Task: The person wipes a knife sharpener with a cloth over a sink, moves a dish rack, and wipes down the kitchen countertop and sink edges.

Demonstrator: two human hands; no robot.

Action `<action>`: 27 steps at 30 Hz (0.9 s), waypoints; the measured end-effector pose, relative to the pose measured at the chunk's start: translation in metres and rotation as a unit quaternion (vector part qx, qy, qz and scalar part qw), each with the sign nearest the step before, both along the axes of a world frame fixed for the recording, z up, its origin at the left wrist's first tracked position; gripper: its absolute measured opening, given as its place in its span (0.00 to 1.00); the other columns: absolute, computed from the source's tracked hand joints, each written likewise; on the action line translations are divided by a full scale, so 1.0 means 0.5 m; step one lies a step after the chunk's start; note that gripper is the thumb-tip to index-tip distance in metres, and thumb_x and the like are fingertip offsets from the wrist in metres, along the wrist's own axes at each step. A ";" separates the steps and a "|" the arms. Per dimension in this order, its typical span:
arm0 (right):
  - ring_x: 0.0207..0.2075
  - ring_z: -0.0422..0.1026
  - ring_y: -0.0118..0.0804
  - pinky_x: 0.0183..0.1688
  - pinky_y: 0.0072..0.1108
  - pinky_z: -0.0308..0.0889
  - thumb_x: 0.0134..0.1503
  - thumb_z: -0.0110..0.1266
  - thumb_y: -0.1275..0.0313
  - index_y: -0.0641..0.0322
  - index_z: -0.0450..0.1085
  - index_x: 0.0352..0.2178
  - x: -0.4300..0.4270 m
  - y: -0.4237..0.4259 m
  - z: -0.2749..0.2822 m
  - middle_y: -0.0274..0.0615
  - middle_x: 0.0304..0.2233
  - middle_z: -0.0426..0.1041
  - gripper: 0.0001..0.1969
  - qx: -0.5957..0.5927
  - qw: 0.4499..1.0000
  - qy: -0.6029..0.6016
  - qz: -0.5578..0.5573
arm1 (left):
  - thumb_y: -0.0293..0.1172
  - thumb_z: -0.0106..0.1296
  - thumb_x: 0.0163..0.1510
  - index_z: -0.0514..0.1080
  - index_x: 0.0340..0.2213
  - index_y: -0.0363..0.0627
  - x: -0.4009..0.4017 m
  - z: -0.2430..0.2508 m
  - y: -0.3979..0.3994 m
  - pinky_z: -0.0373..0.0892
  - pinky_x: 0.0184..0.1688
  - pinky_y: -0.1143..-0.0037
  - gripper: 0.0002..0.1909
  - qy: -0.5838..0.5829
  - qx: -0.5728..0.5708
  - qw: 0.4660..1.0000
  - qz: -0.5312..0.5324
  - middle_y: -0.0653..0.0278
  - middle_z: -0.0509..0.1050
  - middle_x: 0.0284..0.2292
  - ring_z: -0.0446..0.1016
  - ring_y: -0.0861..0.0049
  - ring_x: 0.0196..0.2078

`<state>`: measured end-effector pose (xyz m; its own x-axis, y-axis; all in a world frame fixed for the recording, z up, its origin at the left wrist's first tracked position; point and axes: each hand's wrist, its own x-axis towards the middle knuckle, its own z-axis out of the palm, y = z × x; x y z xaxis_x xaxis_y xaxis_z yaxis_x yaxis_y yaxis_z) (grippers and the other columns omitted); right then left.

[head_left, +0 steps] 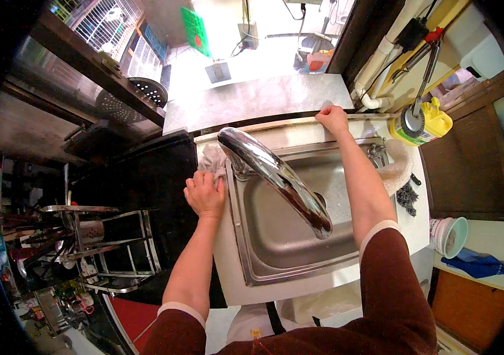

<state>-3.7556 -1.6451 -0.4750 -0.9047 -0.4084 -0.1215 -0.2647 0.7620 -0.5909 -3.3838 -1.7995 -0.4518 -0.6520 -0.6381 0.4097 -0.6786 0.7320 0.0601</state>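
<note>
My left hand (205, 194) rests on a crumpled greyish cloth (213, 159) at the left edge of the white counter (230, 270), beside the rim of the stainless steel sink (278, 213). My right hand (333, 120) is at the counter's back edge, fingers curled near the grey stone windowsill (261, 100); whether something small is between its fingertips cannot be told. The curved chrome faucet (278, 177) reaches over the basin between my arms. A black drain opening shows partly behind the spout.
Right of the sink lie a dark scouring pad (406, 199) and bubble wrap (399, 166). A yellow jug (438, 126) with a round brush (413, 122) stands at the back right. A metal rack (141, 244) sits at left on a black surface.
</note>
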 end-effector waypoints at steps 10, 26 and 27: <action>0.34 0.74 0.44 0.39 0.32 0.69 0.39 0.57 0.65 0.55 0.76 0.25 0.027 -0.014 0.011 0.44 0.29 0.76 0.10 0.006 1.000 0.012 -0.028 | 0.40 0.56 0.39 0.69 0.25 0.52 0.002 0.003 0.003 0.61 0.35 0.69 0.11 -0.013 0.008 1.000 0.019 0.70 0.67 0.32 0.64 0.68 0.36; 0.38 0.70 0.28 0.41 0.20 0.65 0.49 0.56 0.70 0.62 0.70 0.40 0.493 0.189 0.026 0.39 0.37 0.73 0.16 -0.348 0.928 -0.130 0.044 | 0.34 0.53 0.48 0.66 0.25 0.40 0.021 0.078 0.041 0.62 0.35 0.67 0.10 0.151 0.175 0.972 -0.045 0.60 0.65 0.28 0.64 0.61 0.32; 0.40 0.70 0.29 0.42 0.22 0.65 0.50 0.55 0.67 0.60 0.69 0.43 0.509 0.215 0.035 0.39 0.38 0.72 0.18 -0.343 0.930 -0.110 0.070 | 0.33 0.52 0.48 0.66 0.25 0.39 0.003 0.096 0.086 0.62 0.36 0.69 0.10 0.181 0.275 0.942 -0.065 0.60 0.65 0.27 0.64 0.63 0.32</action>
